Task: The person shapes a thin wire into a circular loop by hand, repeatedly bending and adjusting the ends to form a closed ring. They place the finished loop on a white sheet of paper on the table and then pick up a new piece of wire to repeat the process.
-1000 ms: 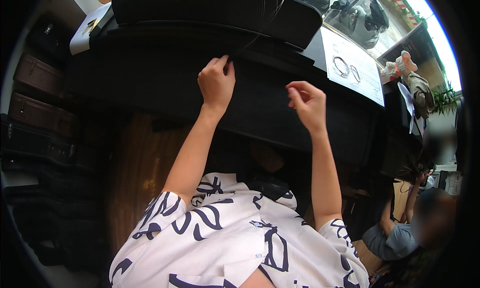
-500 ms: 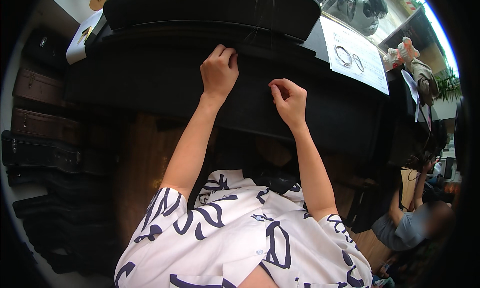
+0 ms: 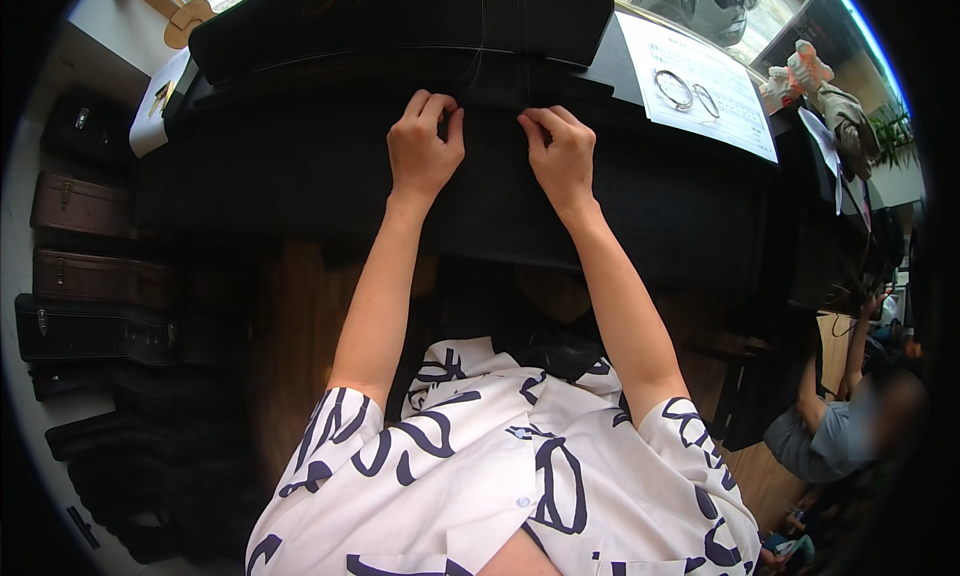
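My left hand [image 3: 426, 151] is raised over the dark surface of what looks like a black upright piano [image 3: 640, 211], its fingertips and thumb curled together. Level with it, my right hand [image 3: 562, 151] pinches thumb against fingers, a short gap apart from the left. Fine pale strands of string [image 3: 482, 21] run upward from near both hands across the black raised panel [image 3: 400, 21]. Their lower ends fade against the dark background, so the exact grip at the fingertips is hard to make out.
A printed sheet [image 3: 700, 86] with two coiled wire loops [image 3: 686, 91] on it lies at the right. Black and brown instrument cases [image 3: 95, 276] stack along the left. Another person [image 3: 840, 426] sits at the lower right. A small guitar-shaped wooden object [image 3: 188, 24] stands at the upper left.
My right hand has moved up and slightly left, to the height of my left hand. My left hand has shifted a little left. The whole view has turned slightly.
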A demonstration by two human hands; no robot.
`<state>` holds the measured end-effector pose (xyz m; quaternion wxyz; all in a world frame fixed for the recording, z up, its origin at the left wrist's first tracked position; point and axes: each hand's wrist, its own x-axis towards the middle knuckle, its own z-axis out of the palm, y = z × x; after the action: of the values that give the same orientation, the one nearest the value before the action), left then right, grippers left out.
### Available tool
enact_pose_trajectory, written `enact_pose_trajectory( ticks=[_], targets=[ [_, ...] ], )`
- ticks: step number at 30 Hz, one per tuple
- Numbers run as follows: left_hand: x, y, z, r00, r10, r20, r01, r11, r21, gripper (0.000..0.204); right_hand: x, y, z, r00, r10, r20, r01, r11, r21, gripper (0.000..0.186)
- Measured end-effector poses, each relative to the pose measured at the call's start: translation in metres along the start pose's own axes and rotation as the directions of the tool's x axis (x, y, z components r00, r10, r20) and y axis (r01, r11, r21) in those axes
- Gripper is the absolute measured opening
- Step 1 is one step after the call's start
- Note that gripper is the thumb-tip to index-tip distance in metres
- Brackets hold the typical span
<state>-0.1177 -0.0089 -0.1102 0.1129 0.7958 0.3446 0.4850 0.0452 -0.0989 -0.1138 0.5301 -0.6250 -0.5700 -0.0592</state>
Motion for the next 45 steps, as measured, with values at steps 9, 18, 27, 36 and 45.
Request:
enact_pose_trajectory(
  ticks=[9, 18, 27, 36, 45],
  targets=[
    [0.000, -0.005, -0.001, 0.998, -0.048, -0.049, 0.048, 0.999, 0.010, 0.006, -0.012, -0.040, -0.059, 0.984, 0.059, -0.169, 0.011, 0.922, 0.386, 0.025],
    [0.001, -0.001, -0.001, 0.994, -0.076, -0.078, 0.076, 0.997, -0.009, 0.006, -0.060, -0.057, -0.133, 0.960, 0.278, 0.031, -0.158, 0.449, 0.880, 0.038],
    [0.002, 0.003, 0.001, 0.991, -0.060, -0.116, 0.059, 0.998, -0.011, 0.006, -0.114, -0.054, -0.196, 0.955, 0.292, 0.045, -0.151, 0.352, 0.924, 0.045],
    [0.002, 0.002, 0.000, 0.993, -0.005, -0.120, 0.008, 1.000, 0.025, 0.005, -0.145, -0.059, -0.274, 0.985, 0.122, -0.125, 0.093, 0.240, 0.966, 0.046],
    [0.006, 0.007, -0.007, 0.996, 0.023, 0.084, -0.024, 1.000, 0.005, 0.010, -0.189, -0.087, -0.370, 0.915, 0.167, -0.368, 0.330, 0.216, 0.919, 0.051]
  ],
)
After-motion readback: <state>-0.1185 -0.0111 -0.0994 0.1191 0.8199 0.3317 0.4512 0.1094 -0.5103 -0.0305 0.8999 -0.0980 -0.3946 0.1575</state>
